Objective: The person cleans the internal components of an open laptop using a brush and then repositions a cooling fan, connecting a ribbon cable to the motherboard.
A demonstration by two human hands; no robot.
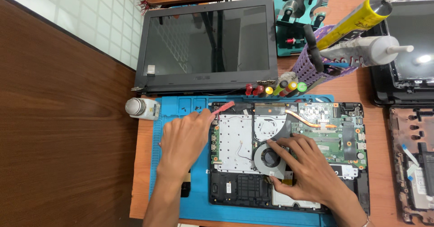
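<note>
**Two hands over an opened laptop base**

The opened laptop base (289,154) lies on a blue mat (181,200) on the wooden surface (370,87); everything else is placed from it. The left hand (185,141) comes in from the base's left edge, wrist bent, its grip pinched narrow on a red-tipped brush (224,108) whose tip sits over the base's top-left corner. The right hand (305,168) lies flat across the base's middle, fingers (282,142) spread, resting on the round cooling fan (270,158); its grip is loose and holds nothing. Behind the base stands the detached screen lid (208,46). Left of the base sits a small white bottle (142,108).
</note>
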